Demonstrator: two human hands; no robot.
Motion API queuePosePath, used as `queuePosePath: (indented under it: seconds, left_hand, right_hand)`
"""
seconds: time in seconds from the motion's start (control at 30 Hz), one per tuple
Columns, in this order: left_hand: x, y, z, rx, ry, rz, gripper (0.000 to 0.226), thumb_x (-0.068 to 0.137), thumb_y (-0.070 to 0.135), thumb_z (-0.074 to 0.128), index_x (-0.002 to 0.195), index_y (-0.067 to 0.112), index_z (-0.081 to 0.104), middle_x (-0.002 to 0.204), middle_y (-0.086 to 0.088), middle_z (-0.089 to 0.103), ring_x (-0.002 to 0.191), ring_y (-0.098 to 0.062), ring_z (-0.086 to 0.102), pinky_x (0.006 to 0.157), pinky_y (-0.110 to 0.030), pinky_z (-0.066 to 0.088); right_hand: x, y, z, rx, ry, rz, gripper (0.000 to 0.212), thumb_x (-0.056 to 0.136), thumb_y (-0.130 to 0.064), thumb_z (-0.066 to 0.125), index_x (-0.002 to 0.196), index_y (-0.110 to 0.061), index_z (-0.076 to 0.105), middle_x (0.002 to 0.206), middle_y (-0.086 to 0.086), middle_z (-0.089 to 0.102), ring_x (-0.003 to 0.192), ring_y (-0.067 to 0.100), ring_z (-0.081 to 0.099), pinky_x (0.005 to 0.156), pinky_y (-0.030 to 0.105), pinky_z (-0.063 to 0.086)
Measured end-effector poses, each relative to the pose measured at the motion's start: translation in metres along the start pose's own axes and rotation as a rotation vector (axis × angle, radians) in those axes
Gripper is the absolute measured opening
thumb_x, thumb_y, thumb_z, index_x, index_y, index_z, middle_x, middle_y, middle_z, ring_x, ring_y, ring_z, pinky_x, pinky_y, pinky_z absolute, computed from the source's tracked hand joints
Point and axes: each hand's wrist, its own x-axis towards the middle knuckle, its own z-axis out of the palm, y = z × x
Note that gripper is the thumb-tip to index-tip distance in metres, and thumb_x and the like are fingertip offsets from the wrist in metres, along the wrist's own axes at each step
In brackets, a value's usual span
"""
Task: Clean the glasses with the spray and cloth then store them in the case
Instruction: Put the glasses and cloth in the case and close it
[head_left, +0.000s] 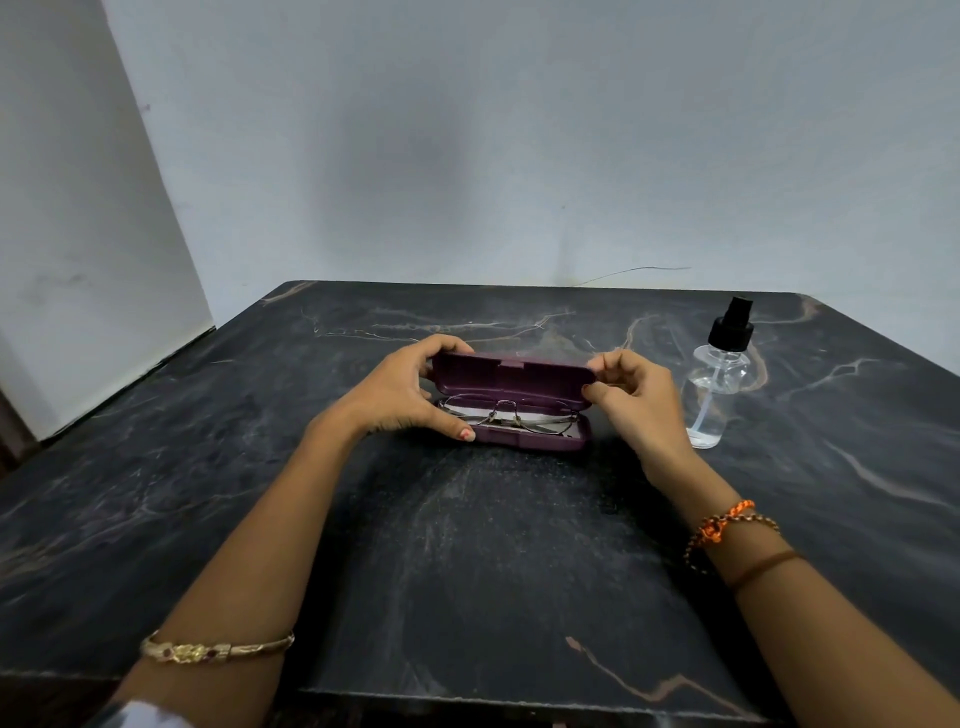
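Note:
A purple glasses case (511, 375) stands open in the middle of the dark marble table (467, 545), its lid tilted up. Thin metal-framed glasses (506, 413) lie folded inside its lower half on a pale lining. My left hand (402, 392) grips the case's left end, fingers on the lid and thumb on the front edge. My right hand (631, 387) pinches the lid's right end. A clear spray bottle (719, 379) with a black pump top stands upright just right of my right hand. No cloth is distinctly visible.
Pale walls rise behind the table and on the left. The table's near edge (519, 699) runs along the bottom of the view. Bracelets circle both wrists.

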Motion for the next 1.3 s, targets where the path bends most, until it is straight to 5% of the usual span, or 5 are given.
queuePosePath:
  seconds: [0.17,0.43,0.67,0.87,1.3]
  left_hand:
    - [0.000,0.001,0.000,0.055,0.044,0.023,0.048,0.056,0.014,0.086,0.095,0.025,0.061,0.104,0.008,0.062,0.099,-0.011,0.057,0.077,-0.024,0.050]
    - [0.001,0.001,0.003,0.106,0.011,0.012,0.043,0.060,0.016,0.085,0.094,0.028,0.063,0.104,0.011,0.061,0.095,-0.013,0.058,0.078,-0.023,0.049]
    - [0.006,0.000,0.022,0.290,-0.061,0.076,0.069,0.064,0.029,0.082,0.125,0.031,0.050,0.119,0.014,0.051,0.107,-0.003,0.047,0.088,-0.014,0.035]
    - [0.005,-0.003,0.023,0.455,-0.055,0.144,0.066,0.071,0.040,0.075,0.130,0.034,0.045,0.121,0.005,0.053,0.106,-0.010,0.048,0.094,-0.029,0.039]
    - [0.000,0.000,0.019,0.623,0.070,0.322,0.061,0.075,0.044,0.069,0.129,0.025,0.049,0.115,-0.001,0.061,0.099,-0.017,0.055,0.088,-0.026,0.038]
  right_hand:
    - [-0.008,-0.003,0.007,-0.301,-0.137,-0.212,0.013,0.075,-0.015,0.063,0.084,-0.025,0.062,0.080,-0.007,0.064,0.077,0.016,0.059,0.068,0.018,0.044]
    - [-0.008,0.006,0.010,-0.561,-0.502,-0.359,0.072,0.068,-0.044,0.073,0.131,-0.029,0.042,0.133,-0.005,0.048,0.114,0.013,0.041,0.096,0.025,0.028]
    - [-0.005,0.008,0.012,-0.617,-0.518,-0.418,0.062,0.078,-0.035,0.066,0.134,-0.028,0.039,0.138,-0.003,0.047,0.122,0.020,0.043,0.104,0.034,0.032]
    - [-0.006,0.009,0.012,-0.679,-0.544,-0.423,0.060,0.086,-0.033,0.057,0.139,-0.026,0.030,0.142,0.001,0.040,0.126,0.023,0.037,0.107,0.035,0.029]
    - [-0.013,-0.004,0.010,-0.814,-0.507,-0.499,0.056,0.092,-0.041,0.041,0.142,-0.026,0.021,0.146,-0.002,0.034,0.126,0.020,0.035,0.102,0.033,0.034]
